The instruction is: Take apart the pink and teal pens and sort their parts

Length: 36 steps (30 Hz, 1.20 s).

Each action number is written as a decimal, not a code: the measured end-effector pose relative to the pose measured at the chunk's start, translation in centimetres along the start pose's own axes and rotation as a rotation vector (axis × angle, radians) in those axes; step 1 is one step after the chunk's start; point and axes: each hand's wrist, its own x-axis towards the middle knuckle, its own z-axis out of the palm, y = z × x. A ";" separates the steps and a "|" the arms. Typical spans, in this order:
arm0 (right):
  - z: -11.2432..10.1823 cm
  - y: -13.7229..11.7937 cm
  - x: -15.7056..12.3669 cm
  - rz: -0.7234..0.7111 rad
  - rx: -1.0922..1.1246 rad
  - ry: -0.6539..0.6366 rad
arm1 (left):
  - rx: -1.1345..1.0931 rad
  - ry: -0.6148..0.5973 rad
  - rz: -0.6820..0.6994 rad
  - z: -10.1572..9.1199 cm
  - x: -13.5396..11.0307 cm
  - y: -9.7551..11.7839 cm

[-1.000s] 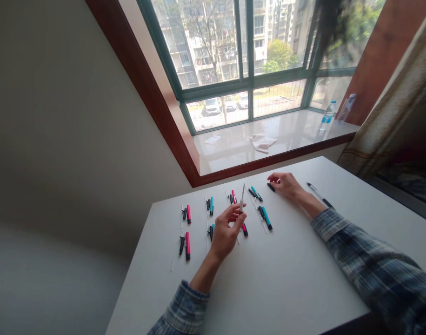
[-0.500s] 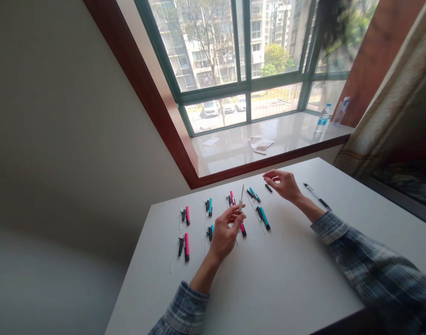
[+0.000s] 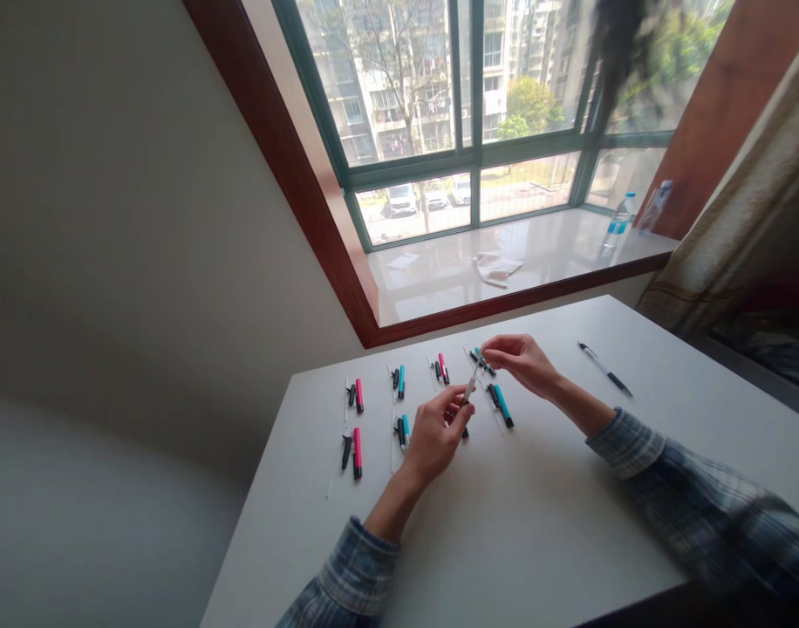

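My left hand [image 3: 437,436] is closed around a white pen barrel [image 3: 468,389], held tilted above the table. A thin pen refill [image 3: 478,362] sticks out of its upper end. The fingertips of my right hand [image 3: 521,362] pinch together at the refill's top; whether they hold another small part there is hidden. Close to my hands lie a teal pen barrel [image 3: 503,406] with a black part [image 3: 492,398] beside it. Behind my right fingers, another teal and black set is partly covered.
Sets of pink pen barrels [image 3: 357,453], teal barrels [image 3: 401,382], black parts [image 3: 346,453] and thin white refills [image 3: 330,485] lie in rows on the white table [image 3: 504,523]. A whole black-and-white pen [image 3: 605,370] lies at right. Bottles [image 3: 620,218] stand on the windowsill.
My right hand has moved left and down to the refill's tip. The barrel in my left hand now tilts to the right. The small black part by my right hand no longer shows.
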 end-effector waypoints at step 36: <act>2.5 -0.4 -1.0 0.137 0.236 0.027 | -0.133 -0.011 0.008 0.5 1.0 -0.5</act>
